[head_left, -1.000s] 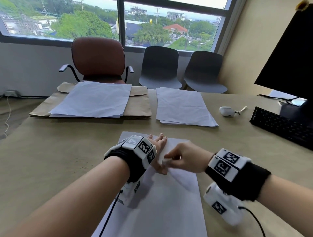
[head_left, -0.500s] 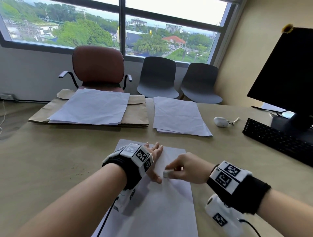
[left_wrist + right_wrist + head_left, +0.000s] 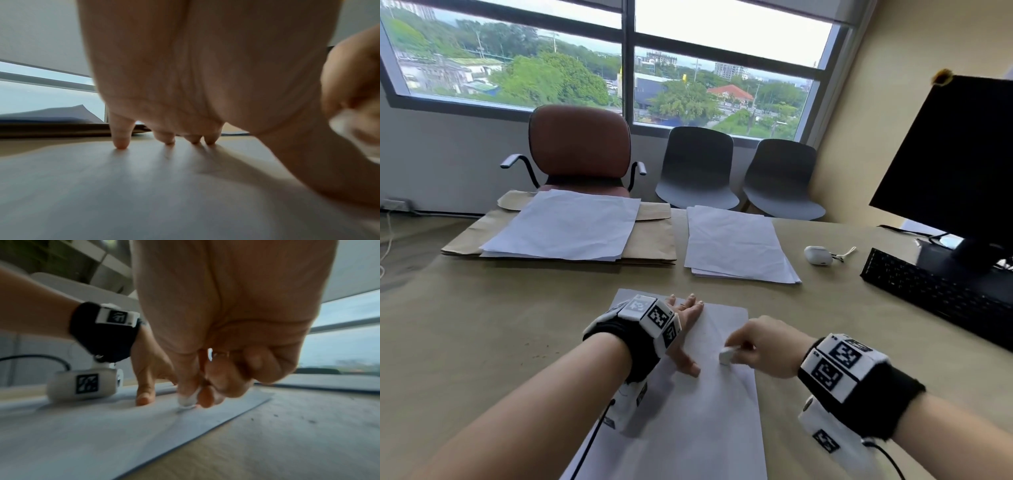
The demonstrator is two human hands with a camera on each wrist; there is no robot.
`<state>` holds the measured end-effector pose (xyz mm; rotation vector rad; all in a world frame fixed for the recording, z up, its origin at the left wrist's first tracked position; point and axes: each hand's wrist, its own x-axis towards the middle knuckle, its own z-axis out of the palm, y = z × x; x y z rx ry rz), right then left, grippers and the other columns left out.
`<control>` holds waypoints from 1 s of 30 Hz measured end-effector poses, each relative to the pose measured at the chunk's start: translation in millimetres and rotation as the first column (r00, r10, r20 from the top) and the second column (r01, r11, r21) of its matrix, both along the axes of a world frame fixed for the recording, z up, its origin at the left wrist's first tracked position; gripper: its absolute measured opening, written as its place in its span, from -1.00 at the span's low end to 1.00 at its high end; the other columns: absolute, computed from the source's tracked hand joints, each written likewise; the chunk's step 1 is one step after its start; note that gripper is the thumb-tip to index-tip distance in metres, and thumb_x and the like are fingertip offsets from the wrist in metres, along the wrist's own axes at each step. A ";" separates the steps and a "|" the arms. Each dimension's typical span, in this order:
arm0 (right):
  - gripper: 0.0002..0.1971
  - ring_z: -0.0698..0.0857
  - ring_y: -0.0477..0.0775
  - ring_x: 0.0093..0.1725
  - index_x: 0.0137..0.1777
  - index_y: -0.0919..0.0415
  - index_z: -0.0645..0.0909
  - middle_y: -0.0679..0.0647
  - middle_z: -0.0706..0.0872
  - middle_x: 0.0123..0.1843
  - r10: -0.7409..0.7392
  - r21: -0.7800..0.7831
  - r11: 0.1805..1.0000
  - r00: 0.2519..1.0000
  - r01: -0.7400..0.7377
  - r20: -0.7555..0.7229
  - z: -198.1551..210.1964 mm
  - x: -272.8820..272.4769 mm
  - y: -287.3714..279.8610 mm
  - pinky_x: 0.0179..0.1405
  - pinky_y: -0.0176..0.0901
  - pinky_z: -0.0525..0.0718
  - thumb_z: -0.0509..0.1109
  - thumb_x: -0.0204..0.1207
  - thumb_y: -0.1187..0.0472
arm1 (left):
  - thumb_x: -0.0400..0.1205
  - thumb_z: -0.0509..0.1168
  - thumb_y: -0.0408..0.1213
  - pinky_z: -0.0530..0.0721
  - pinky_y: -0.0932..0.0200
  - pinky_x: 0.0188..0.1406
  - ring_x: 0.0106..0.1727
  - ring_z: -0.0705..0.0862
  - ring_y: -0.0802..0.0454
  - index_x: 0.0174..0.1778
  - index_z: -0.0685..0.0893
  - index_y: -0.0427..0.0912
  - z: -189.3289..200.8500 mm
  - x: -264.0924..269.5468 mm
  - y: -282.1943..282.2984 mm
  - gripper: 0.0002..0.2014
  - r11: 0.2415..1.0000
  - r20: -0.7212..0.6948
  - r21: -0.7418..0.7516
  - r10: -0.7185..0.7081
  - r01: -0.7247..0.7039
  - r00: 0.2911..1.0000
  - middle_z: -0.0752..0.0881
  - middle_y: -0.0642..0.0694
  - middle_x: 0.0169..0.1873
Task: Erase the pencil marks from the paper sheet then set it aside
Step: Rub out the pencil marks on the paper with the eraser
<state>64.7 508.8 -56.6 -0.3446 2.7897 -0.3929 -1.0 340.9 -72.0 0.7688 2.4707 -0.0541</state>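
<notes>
The paper sheet (image 3: 688,428) lies flat on the table (image 3: 482,342) right in front of me, its long side running away from me. My left hand (image 3: 685,329) is spread flat on the sheet's far left part, fingers (image 3: 121,139) straight and fingertips pressing down. My right hand (image 3: 767,346) pinches a small white eraser (image 3: 727,354) between thumb and fingertips, its tip touching the sheet just right of my left thumb. Farther off, a paper stack (image 3: 736,243) sits at centre and another paper pile (image 3: 565,224) rests on brown envelopes (image 3: 654,240) to the left. A keyboard (image 3: 935,294) lies at right.
</notes>
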 end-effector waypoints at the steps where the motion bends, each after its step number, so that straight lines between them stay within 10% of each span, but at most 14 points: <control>1: -0.74 0.56 -0.16 -0.54 -0.11 0.15 0.66 -0.09 0.51 -0.43 -0.119 -0.143 0.983 0.993 0.116 -0.009 -0.8 -4.1 1.7 -0.41 -0.25 0.53 0.28 0.55 -0.02 | 0.43 0.43 0.17 -0.06 -0.19 0.61 0.67 -0.22 -0.19 0.65 -0.29 -0.09 -0.1 0.5 -1.0 0.15 1.000 0.000 0.016 -0.005 0.005 1.000 -0.28 -0.04 0.66; 4: -0.71 0.56 -0.04 -0.53 -0.27 0.21 0.47 0.10 0.53 -0.35 -0.565 -0.706 0.496 0.805 0.505 0.179 7.8 -14.6 7.3 -0.55 -0.20 0.50 0.19 0.61 0.05 | 0.45 0.42 0.14 -0.09 -0.25 0.59 0.66 -0.28 -0.18 0.65 -0.28 0.03 4.5 2.2 -10.0 0.10 0.992 0.004 0.118 0.047 -0.047 0.999 -0.33 -0.03 0.65; 7: -0.70 0.54 0.10 -0.36 -0.31 0.20 0.40 0.14 0.51 -0.33 -0.566 -0.824 -0.146 0.636 0.548 0.524 18.5 -15.6 1.2 -0.38 -0.13 0.52 0.14 0.64 0.09 | 0.44 0.42 0.17 -0.23 -0.35 0.54 0.64 -0.36 -0.14 0.63 -0.32 0.12 18.6 1.8 -33.3 0.11 0.988 -0.022 0.115 0.103 -0.100 0.994 -0.39 0.05 0.62; 10: -0.67 0.59 0.12 -0.31 -0.35 0.19 0.39 0.18 0.57 -0.30 -0.365 -0.731 -0.389 0.635 0.561 0.681 10.4 -10.9 -32.4 -0.29 -0.13 0.53 0.12 0.64 0.09 | 0.42 0.45 0.15 -0.24 -0.46 0.50 0.65 -0.35 -0.15 0.63 -0.31 0.09 26.2 -0.4 -55.9 0.14 0.993 -0.034 -0.086 0.078 -0.081 0.996 -0.33 0.09 0.64; 16: -0.72 0.71 0.14 -0.33 -0.31 0.18 0.34 0.27 0.65 -0.19 -0.119 -0.599 -0.394 0.608 0.697 0.785 -32.9 2.2 -94.7 -0.51 -0.22 0.67 0.11 0.63 0.11 | 0.42 0.46 0.13 -0.17 -0.44 0.53 0.68 -0.19 -0.09 0.65 -0.31 -0.05 23.4 9.1 -62.6 0.17 0.975 -0.030 -0.204 0.078 -0.082 0.997 -0.28 0.07 0.65; 19: -0.66 0.64 0.17 -0.38 -0.39 0.19 0.32 0.24 0.57 -0.31 -0.487 -0.673 -0.544 0.465 0.501 0.740 -38.3 -8.7 -60.1 -0.44 -0.14 0.67 0.06 0.62 0.12 | 0.42 0.45 0.14 -0.13 -0.43 0.55 0.69 -0.15 -0.08 0.64 -0.31 -0.05 22.6 10.7 -64.9 0.17 0.978 -0.034 -0.191 0.082 -0.087 0.996 -0.28 0.07 0.65; 22: -0.72 0.55 0.16 -0.31 -0.34 0.20 0.40 0.15 0.49 -0.34 -0.820 -0.819 -0.456 0.194 0.348 0.539 -30.3 -16.5 -25.6 -0.22 -0.01 0.63 0.10 0.56 0.09 | 0.41 0.46 0.15 -0.09 -0.38 0.54 0.69 -0.16 -0.08 0.64 -0.31 -0.04 17.6 9.8 -66.7 0.18 0.981 -0.025 -0.170 0.089 -0.092 0.996 -0.29 0.07 0.65; 26: -0.68 0.65 0.00 -0.47 -0.38 0.15 0.38 0.15 0.57 -0.34 -0.471 -0.725 -0.557 0.565 0.405 0.677 -17.4 -9.3 -54.8 -0.41 -0.24 0.57 0.13 0.63 0.11 | 0.41 0.47 0.14 -0.07 -0.36 0.55 0.68 -0.18 -0.08 0.65 -0.31 -0.04 15.8 7.6 -68.5 0.18 0.984 -0.008 -0.150 0.090 -0.091 0.996 -0.30 0.07 0.65; 30: -0.71 0.75 0.08 -0.41 -0.33 0.21 0.43 0.23 0.70 -0.22 -0.189 -0.655 -0.290 0.629 0.698 0.754 -27.5 -10.5 -87.5 -0.37 -0.17 0.71 0.13 0.63 0.15 | 0.42 0.45 0.14 -0.08 -0.29 0.57 0.68 -0.20 -0.06 0.64 -0.32 -0.03 15.4 8.2 -70.5 0.17 0.987 0.007 -0.131 0.093 -0.091 0.996 -0.31 0.06 0.65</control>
